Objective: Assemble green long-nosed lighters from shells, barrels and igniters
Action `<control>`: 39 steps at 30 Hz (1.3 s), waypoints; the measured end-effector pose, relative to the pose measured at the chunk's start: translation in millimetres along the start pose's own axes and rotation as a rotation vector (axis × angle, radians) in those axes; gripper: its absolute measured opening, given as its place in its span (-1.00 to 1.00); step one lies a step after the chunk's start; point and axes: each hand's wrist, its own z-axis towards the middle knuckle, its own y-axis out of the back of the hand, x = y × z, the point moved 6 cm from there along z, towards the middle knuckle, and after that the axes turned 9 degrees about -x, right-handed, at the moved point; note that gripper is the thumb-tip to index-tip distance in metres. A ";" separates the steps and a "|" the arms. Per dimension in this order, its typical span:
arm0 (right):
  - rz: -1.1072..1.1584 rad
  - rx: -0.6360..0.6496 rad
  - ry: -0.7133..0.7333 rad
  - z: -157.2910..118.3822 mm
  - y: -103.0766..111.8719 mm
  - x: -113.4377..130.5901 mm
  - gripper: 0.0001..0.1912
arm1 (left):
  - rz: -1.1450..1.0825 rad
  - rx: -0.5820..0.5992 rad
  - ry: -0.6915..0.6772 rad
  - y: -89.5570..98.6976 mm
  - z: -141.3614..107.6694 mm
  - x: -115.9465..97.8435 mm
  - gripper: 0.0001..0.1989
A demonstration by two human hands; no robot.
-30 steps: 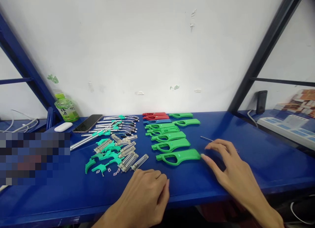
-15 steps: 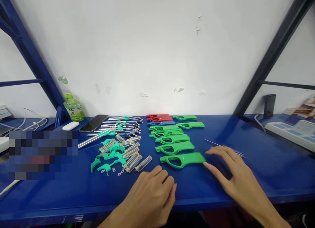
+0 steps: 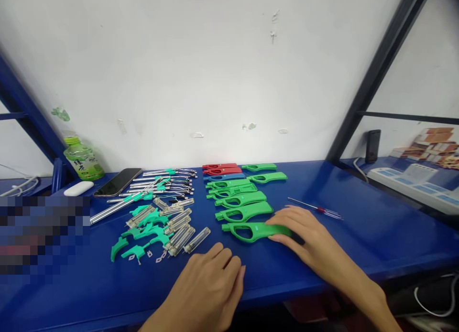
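My right hand has thumb and fingers around the wide end of the nearest green lighter casing, which lies at the front of the column of casings on the blue bench. My left hand is loosely curled at the front edge, its palm side hidden, so I cannot tell whether it holds anything. Surface: glossy, bright under the light; a screwdriver lies beyond my right hand. Left of the casings: clear fuel tanks, teal triggers, metal rods, a phone, a white case and a green bottle. Room: white wall behind, scuffed and patched; slanted dark frame post at right, with a power strip beyond.
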 end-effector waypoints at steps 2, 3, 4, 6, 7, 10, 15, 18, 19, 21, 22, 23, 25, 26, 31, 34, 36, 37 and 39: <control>0.020 -0.012 -0.010 -0.9 2.5 0.3 -0.78 | 0.001 -0.004 0.000 0.8 0.1 0.1 -0.72; 0.030 -0.021 -0.017 -1.3 3.9 0.5 -0.78 | 0.002 -0.004 0.001 1.0 0.2 0.1 -0.72; 0.038 -0.035 -0.024 -1.6 5.5 0.4 -0.79 | 0.003 -0.005 0.001 1.4 0.3 -0.1 -0.72; 0.047 -0.082 -0.046 -2.2 9.8 -0.9 -0.79 | 0.004 -0.002 -0.003 1.7 0.6 -0.8 -0.71; 0.043 -0.123 -0.063 -2.8 13.1 -2.7 -0.79 | 0.004 -0.001 -0.005 1.9 0.7 -1.2 -0.72; -0.020 -0.304 -0.166 -8.2 27.8 -13.7 -0.73 | 0.005 -0.002 -0.008 3.0 1.2 -1.5 -0.71; -0.210 -0.507 -0.390 -25.6 46.3 -33.7 -0.63 | 0.010 -0.025 -0.007 4.8 1.0 -2.8 -0.70; -0.279 -0.519 -0.460 -31.3 46.6 -39.6 -0.52 | 0.026 -0.048 0.010 4.4 1.2 -2.5 -0.69; -0.293 -0.510 -0.475 -32.3 45.4 -41.5 -0.49 | 0.037 -0.055 0.020 4.8 1.5 -0.2 -0.68; -0.339 -0.470 -0.491 -33.4 42.1 -45.6 -0.44 | 0.078 -0.076 0.049 9.4 2.4 11.6 -0.66; -0.372 -0.443 -0.489 -33.6 40.3 -47.6 -0.42 | 0.112 -0.086 0.074 14.6 2.7 22.1 -0.65; -0.409 -0.418 -0.476 -33.5 38.7 -49.1 -0.40 | 0.156 -0.096 0.107 22.3 2.8 35.8 -0.64; -0.469 -0.399 -0.410 -32.1 36.9 -48.6 -0.38 | 0.281 -0.108 0.216 45.2 0.4 72.9 -0.64; -0.469 -0.409 -0.358 -30.8 36.6 -46.1 -0.40 | 0.352 -0.109 0.279 59.5 -2.4 94.1 -0.65; -0.220 -0.336 -0.057 -23.7 24.8 -20.1 -0.75 | 0.591 0.007 0.479 117.1 -30.2 191.2 -0.62; -0.132 -0.139 0.049 -23.5 9.1 -6.4 -0.72 | 0.618 0.092 0.488 124.2 -46.9 226.2 -0.49; -0.123 -0.063 0.062 -24.9 3.2 -3.4 -0.66 | 0.627 0.140 0.494 121.4 -55.0 240.4 -0.44; -0.122 -0.048 0.058 -25.4 2.1 -3.2 -0.64 | 0.631 0.160 0.498 119.4 -57.9 245.1 -0.42; -0.121 -0.028 0.040 -26.2 1.1 -4.6 -0.61 | 0.639 0.192 0.511 116.1 -61.7 250.9 -0.39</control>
